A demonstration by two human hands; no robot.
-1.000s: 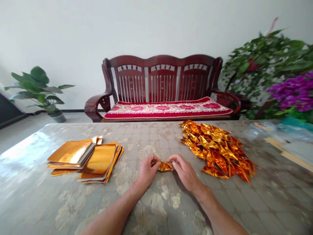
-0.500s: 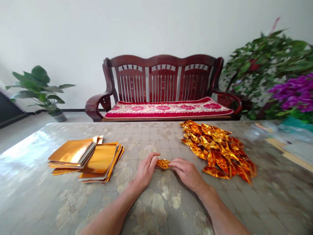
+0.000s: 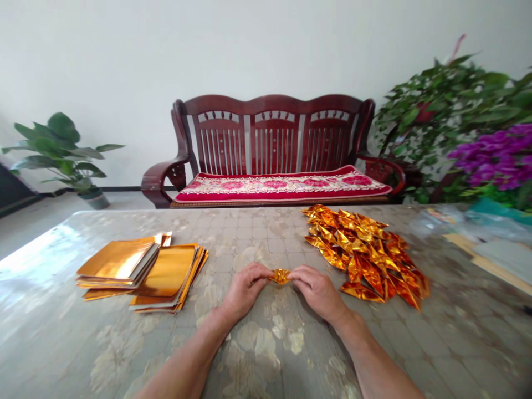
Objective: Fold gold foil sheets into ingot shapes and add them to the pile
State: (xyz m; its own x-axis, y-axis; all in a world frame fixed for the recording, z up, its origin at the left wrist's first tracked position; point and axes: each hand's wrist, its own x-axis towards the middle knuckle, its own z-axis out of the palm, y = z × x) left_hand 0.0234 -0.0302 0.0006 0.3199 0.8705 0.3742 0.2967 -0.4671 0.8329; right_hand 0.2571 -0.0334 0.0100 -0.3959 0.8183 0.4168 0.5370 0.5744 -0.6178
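Between my two hands is a small folded gold foil paper ingot (image 3: 280,276), just above or on the table. My left hand (image 3: 246,287) pinches its left tip between thumb and fingers. At the opposite tip, my right hand (image 3: 315,285) is closed in a similar pinch. To the right lies a heap of folded gold foil pieces (image 3: 366,252), pointed at the ends and shiny. Flat stacks of gold foil paper sheets (image 3: 168,271) rest on the left, some showing grey edges.
The table (image 3: 266,343) has a floral, tiled-pattern cover. Clear plastic packaging (image 3: 438,219) and a pale board (image 3: 499,266) lie at the right. Behind stands a dark red wooden bench (image 3: 272,138) with a patterned red cushion (image 3: 282,185). Potted plants (image 3: 66,152) flank it.
My left fingers, raised at the ingot's left side before, have come down and closed on its left tip. My right hand keeps its pinch. The whole view has shifted slightly.
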